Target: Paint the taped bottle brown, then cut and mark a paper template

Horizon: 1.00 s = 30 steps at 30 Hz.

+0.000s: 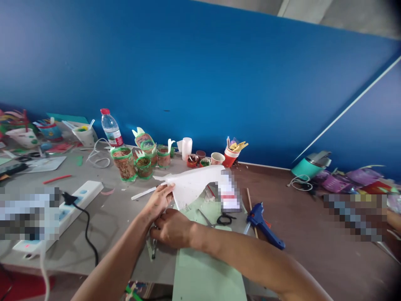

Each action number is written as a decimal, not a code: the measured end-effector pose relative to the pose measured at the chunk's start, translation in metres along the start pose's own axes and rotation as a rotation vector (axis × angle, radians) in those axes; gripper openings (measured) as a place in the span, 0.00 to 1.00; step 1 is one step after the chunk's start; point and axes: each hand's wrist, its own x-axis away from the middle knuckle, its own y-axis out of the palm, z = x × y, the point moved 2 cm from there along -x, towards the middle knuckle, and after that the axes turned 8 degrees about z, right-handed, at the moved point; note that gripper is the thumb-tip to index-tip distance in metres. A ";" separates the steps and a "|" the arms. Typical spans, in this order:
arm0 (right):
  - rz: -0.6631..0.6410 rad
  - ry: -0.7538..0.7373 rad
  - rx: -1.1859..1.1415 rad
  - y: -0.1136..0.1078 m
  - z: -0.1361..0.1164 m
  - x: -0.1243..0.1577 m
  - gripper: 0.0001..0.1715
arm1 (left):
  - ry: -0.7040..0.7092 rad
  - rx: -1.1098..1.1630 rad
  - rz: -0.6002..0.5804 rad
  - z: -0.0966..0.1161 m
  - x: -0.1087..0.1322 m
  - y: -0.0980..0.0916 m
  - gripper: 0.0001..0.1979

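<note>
My left hand (pixel 163 198) pinches a sheet of white paper (pixel 194 184) at its near left edge, and the sheet slants up and away to the right. Just below, my right hand (pixel 173 228) crosses over to the left with its fingers curled in. Whatever those fingers hold, if anything, is hidden; a small dark, shiny object (pixel 153 249) shows on the table right beneath them. Under the right forearm lies a pale green sheet (pixel 208 274). A pair of scissors with black handles (pixel 226 218) rests beyond that arm, its blades partly under the paper's side.
To the right lies a blue glue gun (pixel 265 225) beside a thin wooden stick (pixel 249 200). A white power strip (pixel 79 200) with a black plug is at left. Several decorated cups (pixel 123 163), a water bottle (pixel 111 129) and a red cup (pixel 231 156) line the blue partition.
</note>
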 end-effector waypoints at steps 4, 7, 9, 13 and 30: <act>0.010 -0.024 -0.019 -0.001 0.002 0.000 0.10 | 0.011 0.010 -0.001 0.001 0.001 0.002 0.16; 0.006 -0.045 -0.016 -0.001 0.003 -0.004 0.08 | 0.016 0.008 0.011 0.000 0.000 0.000 0.15; 0.040 -0.089 -0.011 -0.004 0.002 -0.003 0.11 | 0.024 0.004 0.018 0.000 -0.003 -0.001 0.15; 0.218 -0.150 -0.035 -0.022 -0.006 0.025 0.14 | 0.037 -0.007 -0.042 -0.001 -0.006 -0.004 0.15; 1.025 0.723 -0.368 -0.051 0.014 0.132 0.16 | -0.093 -0.359 -0.125 -0.026 -0.009 -0.021 0.22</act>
